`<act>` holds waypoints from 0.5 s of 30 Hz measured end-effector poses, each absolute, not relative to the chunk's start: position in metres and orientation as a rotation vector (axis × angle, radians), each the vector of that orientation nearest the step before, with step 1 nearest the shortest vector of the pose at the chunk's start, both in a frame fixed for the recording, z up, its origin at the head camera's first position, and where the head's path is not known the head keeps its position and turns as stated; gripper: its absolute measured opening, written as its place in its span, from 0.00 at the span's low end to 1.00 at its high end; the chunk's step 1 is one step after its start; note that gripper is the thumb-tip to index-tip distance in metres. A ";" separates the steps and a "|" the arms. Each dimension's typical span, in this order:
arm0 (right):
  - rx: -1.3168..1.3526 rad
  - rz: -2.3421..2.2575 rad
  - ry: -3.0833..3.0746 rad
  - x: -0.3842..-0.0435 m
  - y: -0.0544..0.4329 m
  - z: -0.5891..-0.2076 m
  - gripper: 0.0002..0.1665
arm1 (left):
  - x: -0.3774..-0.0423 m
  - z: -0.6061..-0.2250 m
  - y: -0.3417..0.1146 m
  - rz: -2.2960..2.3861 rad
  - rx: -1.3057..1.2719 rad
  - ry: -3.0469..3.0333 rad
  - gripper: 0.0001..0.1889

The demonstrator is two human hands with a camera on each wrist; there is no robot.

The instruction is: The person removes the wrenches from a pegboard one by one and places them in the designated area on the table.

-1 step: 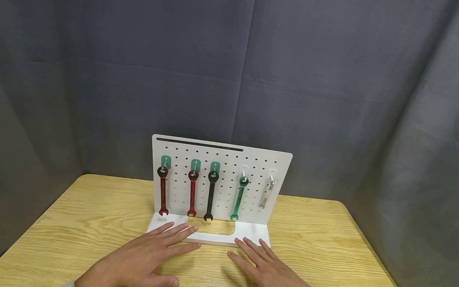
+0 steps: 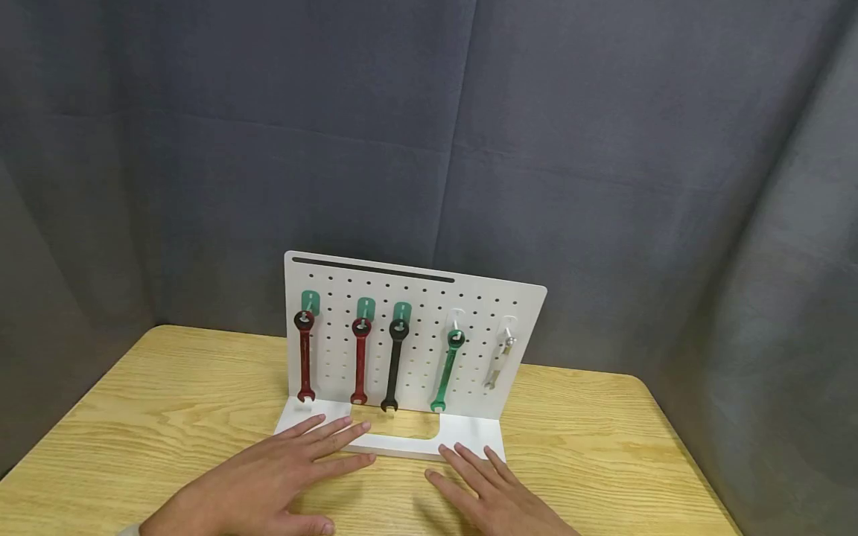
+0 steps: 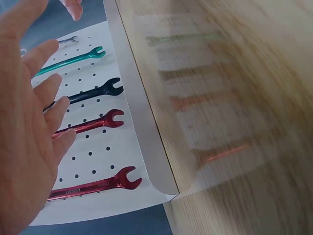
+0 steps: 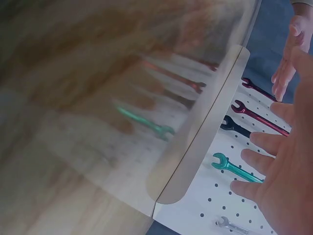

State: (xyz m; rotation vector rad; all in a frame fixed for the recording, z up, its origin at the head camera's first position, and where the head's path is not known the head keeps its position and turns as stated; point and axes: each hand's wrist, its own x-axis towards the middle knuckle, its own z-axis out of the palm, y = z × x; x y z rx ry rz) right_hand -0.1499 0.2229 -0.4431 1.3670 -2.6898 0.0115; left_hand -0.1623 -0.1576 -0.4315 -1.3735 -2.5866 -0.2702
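Note:
A white pegboard (image 2: 335,346) stands upright on the table, with several combination wrenches hanging from its hooks. From left to right hang a dark red wrench (image 2: 304,365), a second red wrench (image 2: 360,365), a black wrench (image 2: 394,365), a green wrench (image 2: 445,372) and a small silver wrench (image 2: 498,366). My left hand (image 2: 275,473) is spread, its straight fingers reaching to the front left of the board's base. Opposite it, my right hand (image 2: 499,499) extends straight fingers toward the base's front right. Neither holds anything; whether they touch the base I cannot tell.
The board's white base (image 2: 469,432) has a cut-out at its middle front. Under everything lies a light wooden table (image 2: 590,432), whose glossy top reflects the wrenches in both wrist views. Dark grey curtains (image 2: 302,149) enclose the back and sides.

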 end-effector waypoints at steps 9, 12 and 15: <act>1.347 -0.004 -2.650 -0.146 0.222 -0.439 0.48 | -0.157 -0.431 -0.160 -0.311 -1.334 -2.642 0.37; 1.336 0.019 -2.644 -0.144 0.223 -0.436 0.46 | -0.156 -0.431 -0.163 -0.346 -1.308 -2.666 0.38; 1.328 0.042 -2.652 -0.143 0.224 -0.435 0.42 | -0.154 -0.430 -0.165 -0.384 -1.284 -2.695 0.37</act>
